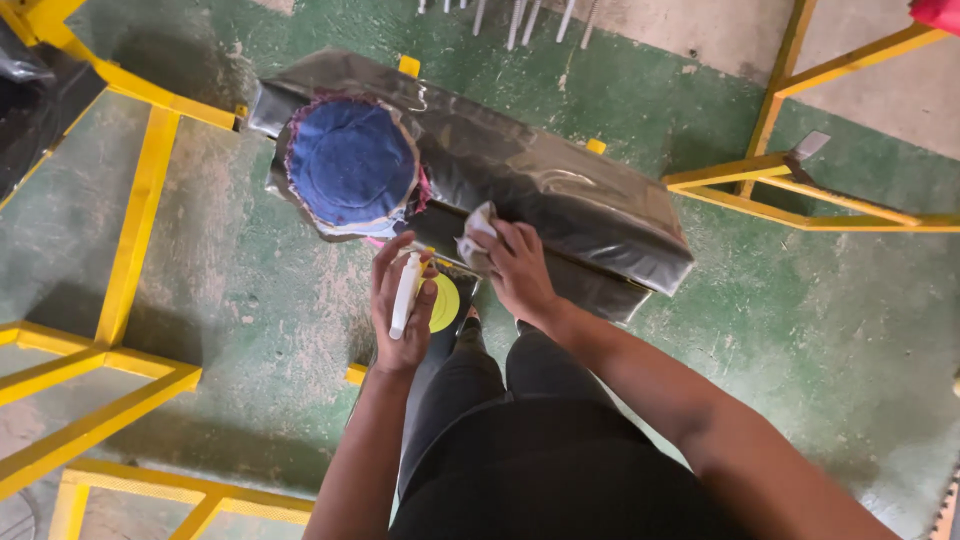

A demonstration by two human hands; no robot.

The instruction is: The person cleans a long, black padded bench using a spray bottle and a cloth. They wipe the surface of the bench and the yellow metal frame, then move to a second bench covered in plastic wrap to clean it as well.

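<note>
My left hand (398,305) grips a white spray bottle head (405,295) above a yellow bottle body (445,302). My right hand (520,270) presses a crumpled white cloth (477,236) against the near side of a long block wrapped in shiny black plastic (530,175). A round pad of blue denim (350,165) with frayed edges lies on the left end of that block. Both hands are close together at the block's near edge.
Yellow metal frames stand on the green-painted concrete floor: one at the left (135,230), one at the right (790,195), one low at the front left (150,480). My dark trousers (520,430) fill the lower centre. Metal rods (520,15) show at the top.
</note>
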